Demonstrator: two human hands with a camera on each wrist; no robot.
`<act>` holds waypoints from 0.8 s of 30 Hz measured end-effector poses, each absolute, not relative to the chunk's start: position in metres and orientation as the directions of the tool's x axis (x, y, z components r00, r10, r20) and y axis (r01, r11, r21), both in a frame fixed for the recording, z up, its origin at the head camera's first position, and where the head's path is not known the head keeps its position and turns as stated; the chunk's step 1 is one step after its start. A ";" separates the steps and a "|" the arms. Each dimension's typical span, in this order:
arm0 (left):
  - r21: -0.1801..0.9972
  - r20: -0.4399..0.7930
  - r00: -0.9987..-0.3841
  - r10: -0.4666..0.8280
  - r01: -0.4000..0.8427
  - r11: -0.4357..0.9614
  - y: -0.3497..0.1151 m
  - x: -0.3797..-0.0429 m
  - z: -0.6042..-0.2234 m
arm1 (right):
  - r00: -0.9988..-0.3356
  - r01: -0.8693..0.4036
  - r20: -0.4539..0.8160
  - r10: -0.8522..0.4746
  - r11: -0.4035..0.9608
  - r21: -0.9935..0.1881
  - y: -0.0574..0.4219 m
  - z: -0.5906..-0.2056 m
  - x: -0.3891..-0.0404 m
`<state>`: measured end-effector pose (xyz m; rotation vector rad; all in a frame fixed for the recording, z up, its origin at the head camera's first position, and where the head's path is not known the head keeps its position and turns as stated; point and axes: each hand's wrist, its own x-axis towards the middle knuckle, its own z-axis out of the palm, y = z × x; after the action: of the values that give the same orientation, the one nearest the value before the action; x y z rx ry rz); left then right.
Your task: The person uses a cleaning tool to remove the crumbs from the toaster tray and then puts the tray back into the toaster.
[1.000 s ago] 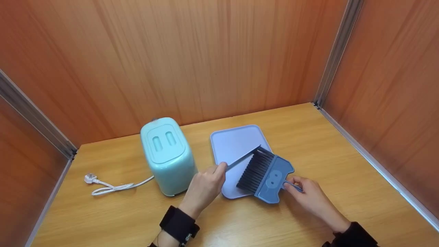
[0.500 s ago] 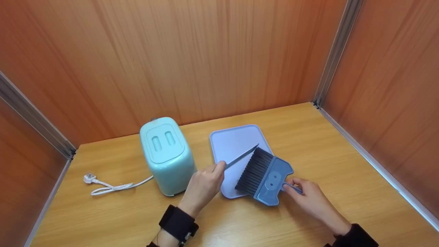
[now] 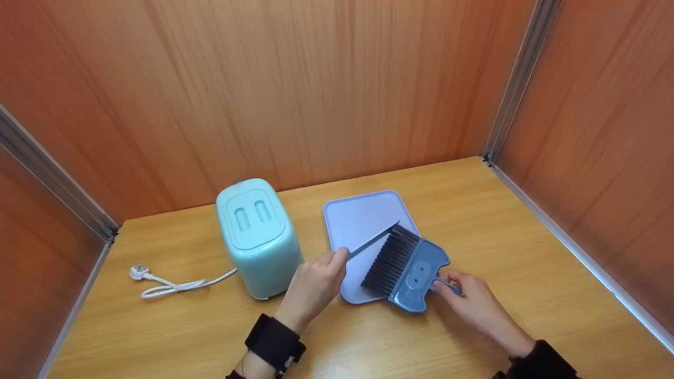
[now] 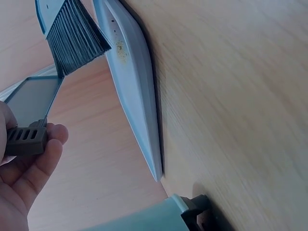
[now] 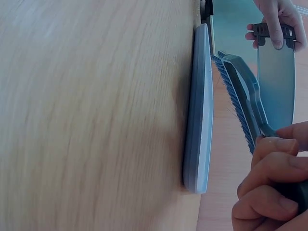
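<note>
Left hand is gripping what looks like a crumb tray, right hand grips the blue brush by its handle, bristles above the lilac tray on the desk. Reads to me as the brushing-off step, crumbs already down there; imo the next stroke just needs both kept over the lilac tray

Over the last half second my right hand has nudged the brush (only slightly) toward 11 o'clock, nearer the dustpan.
</note>
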<state>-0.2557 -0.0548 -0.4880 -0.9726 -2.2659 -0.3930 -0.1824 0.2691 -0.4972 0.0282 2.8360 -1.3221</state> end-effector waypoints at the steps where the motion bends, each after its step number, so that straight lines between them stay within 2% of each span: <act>1: 0.015 0.662 -0.519 0.540 0.731 0.683 -0.055 -0.256 -0.488 | -1.000 0.021 -0.018 0.011 0.643 -0.766 0.269 -0.498 -0.182; 6: -0.003 0.679 -0.499 0.538 0.731 0.682 -0.055 -0.257 -0.488 | -0.998 0.047 -0.057 0.006 0.641 -0.766 0.268 -0.500 -0.180; 11: -0.004 0.668 -0.511 0.540 0.724 0.690 -0.057 -0.259 -0.490 | -0.997 0.058 -0.080 -0.005 0.643 -0.763 0.268 -0.501 -0.177; 19: 0.010 0.653 -0.529 0.543 0.722 0.692 -0.058 -0.259 -0.490 | -0.987 -0.138 0.044 -0.153 0.682 -0.719 0.265 -0.499 -0.167; 24: 0.016 0.645 -0.528 0.553 0.733 0.680 -0.055 -0.256 -0.489 | -0.986 -0.139 0.036 -0.163 0.685 -0.715 0.262 -0.493 -0.169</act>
<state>-0.2564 -0.0552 -0.4890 -0.9839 -2.2752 -0.3807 -0.1689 0.2620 -0.4932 -0.2560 2.8556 -1.2083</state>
